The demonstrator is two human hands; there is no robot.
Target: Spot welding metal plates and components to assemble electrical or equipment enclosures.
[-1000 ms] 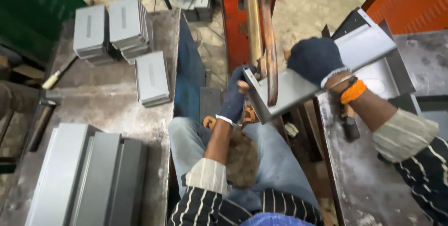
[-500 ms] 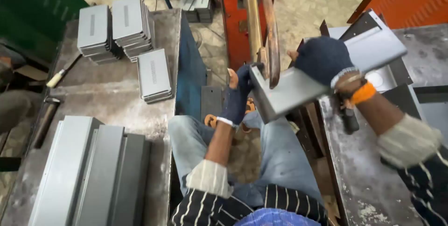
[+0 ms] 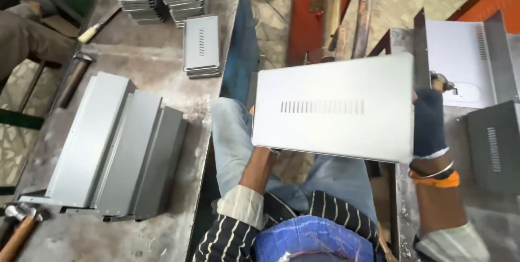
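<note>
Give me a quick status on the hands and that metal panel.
Right hand, gloved, grips the panel's right edge. Left hand hidden under the slotted grey panel, held flat over the lap. Red press frame just beyond it.

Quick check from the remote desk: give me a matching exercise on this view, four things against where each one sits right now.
Things:
1. metal sheet with a slot row
2. stacked slotted panels
3. wooden-handled hammer
4. long folded channels

Places:
A. bottom left corner of the left bench
B. held up over the lap, right hand on its right edge
C. lying side by side on the left bench
D. far part of the left bench, near its right edge

Pairs: 1-B, 2-D, 3-A, 4-C
</note>
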